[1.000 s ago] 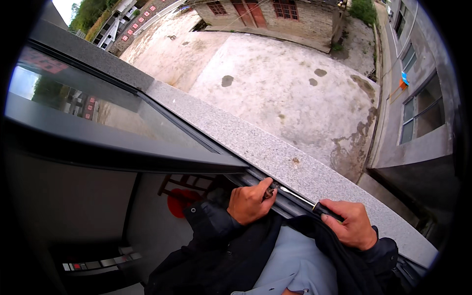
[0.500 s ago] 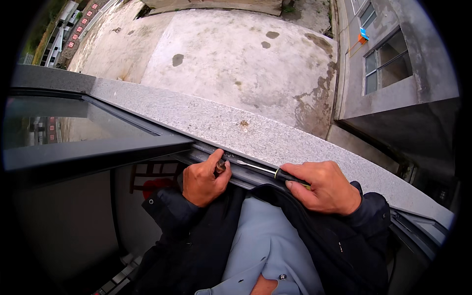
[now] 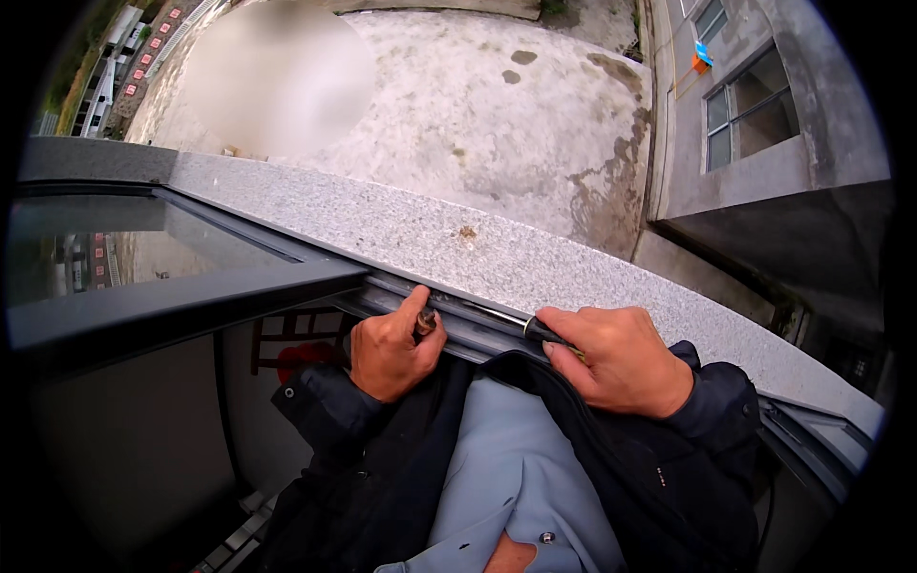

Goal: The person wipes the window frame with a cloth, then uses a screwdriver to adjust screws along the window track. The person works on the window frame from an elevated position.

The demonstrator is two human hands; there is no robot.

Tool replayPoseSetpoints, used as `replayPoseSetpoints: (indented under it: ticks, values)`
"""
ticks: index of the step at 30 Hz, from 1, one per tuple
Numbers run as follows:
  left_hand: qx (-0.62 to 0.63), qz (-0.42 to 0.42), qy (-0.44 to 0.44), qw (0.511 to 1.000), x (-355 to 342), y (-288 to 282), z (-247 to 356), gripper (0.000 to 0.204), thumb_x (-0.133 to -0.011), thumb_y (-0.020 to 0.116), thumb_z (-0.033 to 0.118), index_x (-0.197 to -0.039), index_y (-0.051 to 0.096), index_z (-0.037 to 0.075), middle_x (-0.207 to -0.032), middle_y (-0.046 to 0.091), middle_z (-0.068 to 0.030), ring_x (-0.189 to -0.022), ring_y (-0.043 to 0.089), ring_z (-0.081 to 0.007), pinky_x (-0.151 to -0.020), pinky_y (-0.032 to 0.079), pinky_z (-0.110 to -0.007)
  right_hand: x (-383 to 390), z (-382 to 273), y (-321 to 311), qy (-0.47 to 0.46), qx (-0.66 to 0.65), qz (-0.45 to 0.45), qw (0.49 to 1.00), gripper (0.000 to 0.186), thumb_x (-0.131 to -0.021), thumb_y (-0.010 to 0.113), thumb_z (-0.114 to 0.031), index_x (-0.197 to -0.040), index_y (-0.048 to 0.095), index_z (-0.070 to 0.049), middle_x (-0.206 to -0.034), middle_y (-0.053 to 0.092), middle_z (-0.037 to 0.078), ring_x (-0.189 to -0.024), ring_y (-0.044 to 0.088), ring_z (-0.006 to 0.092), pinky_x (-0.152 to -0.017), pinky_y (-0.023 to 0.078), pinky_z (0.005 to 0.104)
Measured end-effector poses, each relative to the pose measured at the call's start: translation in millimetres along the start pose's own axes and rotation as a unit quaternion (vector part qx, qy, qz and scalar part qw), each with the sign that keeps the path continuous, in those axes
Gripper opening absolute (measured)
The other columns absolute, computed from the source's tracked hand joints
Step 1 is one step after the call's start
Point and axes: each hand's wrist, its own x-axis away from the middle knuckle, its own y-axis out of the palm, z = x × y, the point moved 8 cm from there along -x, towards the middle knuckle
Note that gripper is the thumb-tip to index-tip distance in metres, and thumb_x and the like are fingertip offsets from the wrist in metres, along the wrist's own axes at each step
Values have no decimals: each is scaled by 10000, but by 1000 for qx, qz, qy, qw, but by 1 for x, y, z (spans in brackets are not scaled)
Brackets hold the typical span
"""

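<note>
Jutting from right grip [image 3: 621, 361] (leftward): screwdriver [image 3: 531, 328]

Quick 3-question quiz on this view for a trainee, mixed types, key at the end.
1. Which hand grips the screwdriver?
2. True or false: the glass pane lies to the left of the left hand.
3. The shirt under the dark jacket is: A) red, B) yellow, C) pale blue.

Key: 1. The right hand. 2. True. 3. C.
</note>
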Motion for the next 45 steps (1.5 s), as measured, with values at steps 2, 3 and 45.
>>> replayPoseSetpoints:
  ticks: [2,3,45]
  values:
    - [-4,-5,0,1000,1,2,1,347,-857,779,56,-1178,693,-43,-667,643,-142,-567,682,-314,-533,510,-361,-3,-2,5,6,2,-1,1000,179,-913,682,-207,-1025,639,-75,-720,661,164,-650,665,404,-579,523,519]
    - [-4,-8,0,1000,0,2,2,349,-857,779,55,-1179,690,-44,-667,643,-142,-567,681,-315,-532,510,-361,-4,-3,7,8,3,-2,1000,179,-917,678,-211,-1023,636,-73,-722,663,165,-652,668,404,-581,526,520]
    - [9,24,2,1000,6,-10,10,406,-854,798,77,-1233,699,-30,-644,671,-102,-545,689,-275,-525,523,-360,-6,2,20,-14,-128,73,989,281,-900,711,-169,-1152,697,-45,-785,693,185,-716,692,390,-621,548,473]
